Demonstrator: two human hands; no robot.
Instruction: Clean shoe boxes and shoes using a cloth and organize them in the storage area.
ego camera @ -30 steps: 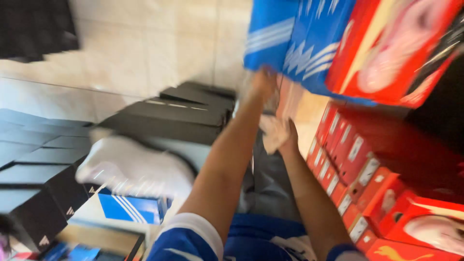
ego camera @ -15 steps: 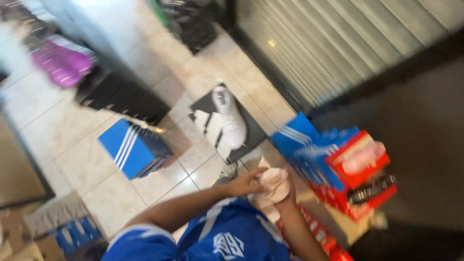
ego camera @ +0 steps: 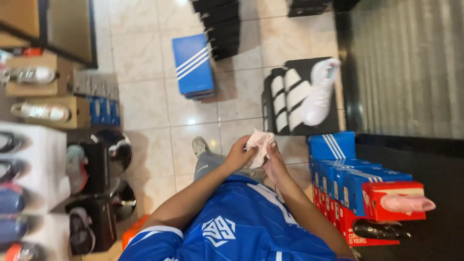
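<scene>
Glossy tiled floor (ego camera: 145, 96). Right: stacked cardboard boxes (ego camera: 360, 186), blue over red. Far: black striped box (ego camera: 285, 96), white shoe (ego camera: 321, 92) on top; blue box (ego camera: 193, 63) left of it. Centre, near: left hand (ego camera: 239, 154) and right hand (ego camera: 275, 164), fingers pinching crumpled pale cloth (ego camera: 260, 144) between them.

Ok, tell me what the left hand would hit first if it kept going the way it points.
The left hand points toward the right hand, and the crumpled pale cloth held between them comes first. It already touches that cloth, so there is no free way ahead.
</scene>
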